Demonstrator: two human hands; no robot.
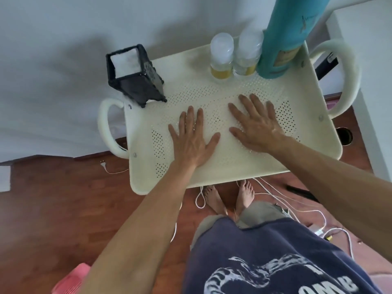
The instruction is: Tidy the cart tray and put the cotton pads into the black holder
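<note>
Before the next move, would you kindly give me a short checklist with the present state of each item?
1. Both hands free: ok. The left hand and right hand lie flat and open on the cream perforated plastic cart tray.
2. Cotton pads in the black square holder: ok. White pads fill its top.
3. Holder stable: not ok. It stands tilted at the tray's far left corner.
4. Two clear bottles with yellow liquid upright: ok, beside the tall teal bottle.
5. Loose pads left on the tray: ok, none visible.
</note>
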